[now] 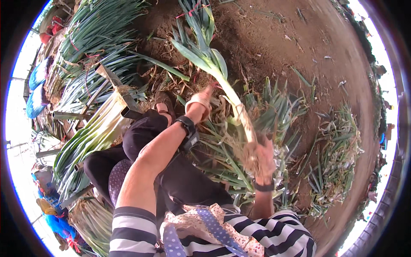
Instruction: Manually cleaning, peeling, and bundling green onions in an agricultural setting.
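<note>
A long leek slants across the middle, its green leaves away from me and its pale root end toward me. My right hand, a dark band at its wrist, is closed around the root end, slightly blurred by motion. Left of the stalk is my left hand, with a pale wrap around it and a black watch on the wrist. Its fingers are pressed together beside the stalk, near a bit of red string; what they hold, if anything, is hidden. Stripped leaves lie under and beside the leek.
Bundled leeks are piled at the far left. More leeks rest on a metal frame beside my knees. A heap of leaf scraps lies on the brown soil at right. My sandalled foot is beyond my knee.
</note>
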`<state>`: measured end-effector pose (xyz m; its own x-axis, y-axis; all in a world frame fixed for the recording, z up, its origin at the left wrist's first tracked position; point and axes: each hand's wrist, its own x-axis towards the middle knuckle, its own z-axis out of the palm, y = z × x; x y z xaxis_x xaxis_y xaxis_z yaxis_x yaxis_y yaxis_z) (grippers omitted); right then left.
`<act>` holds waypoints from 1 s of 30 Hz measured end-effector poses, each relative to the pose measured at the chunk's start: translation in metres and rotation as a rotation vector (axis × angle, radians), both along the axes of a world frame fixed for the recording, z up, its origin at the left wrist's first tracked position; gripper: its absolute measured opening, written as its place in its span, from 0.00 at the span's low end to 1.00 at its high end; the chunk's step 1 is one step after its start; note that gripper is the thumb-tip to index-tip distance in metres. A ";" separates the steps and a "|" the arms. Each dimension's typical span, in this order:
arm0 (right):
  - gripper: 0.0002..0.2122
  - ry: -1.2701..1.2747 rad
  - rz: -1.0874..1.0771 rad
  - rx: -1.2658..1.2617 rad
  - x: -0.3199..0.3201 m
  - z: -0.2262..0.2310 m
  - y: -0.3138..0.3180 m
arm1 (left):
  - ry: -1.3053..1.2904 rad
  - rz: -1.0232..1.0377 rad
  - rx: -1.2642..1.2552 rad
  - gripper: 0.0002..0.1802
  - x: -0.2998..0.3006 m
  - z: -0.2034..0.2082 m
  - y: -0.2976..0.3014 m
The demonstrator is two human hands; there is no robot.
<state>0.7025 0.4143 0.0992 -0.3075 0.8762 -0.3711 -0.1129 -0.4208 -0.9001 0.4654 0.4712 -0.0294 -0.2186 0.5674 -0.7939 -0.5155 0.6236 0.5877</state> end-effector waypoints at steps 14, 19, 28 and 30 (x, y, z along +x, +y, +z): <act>0.25 -1.162 0.637 0.622 0.020 -0.047 -0.008 | -0.437 0.653 0.667 0.27 -0.061 0.083 0.027; 0.22 -0.500 0.152 1.266 -0.086 -0.040 0.069 | -0.177 0.621 0.765 0.18 -0.062 0.100 0.022; 0.06 -0.969 0.379 0.964 -0.101 -0.136 0.089 | -0.181 0.543 0.919 0.34 -0.098 0.135 -0.009; 0.16 -1.331 0.653 1.017 -0.010 -0.220 0.059 | -0.384 0.652 0.972 0.36 -0.115 0.145 -0.013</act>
<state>0.6925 0.4729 -0.1205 -0.6365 0.7670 -0.0814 0.7688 0.6225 -0.1463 0.3503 0.4585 0.1151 -0.5282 0.8302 -0.1781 -0.8081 -0.4271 0.4056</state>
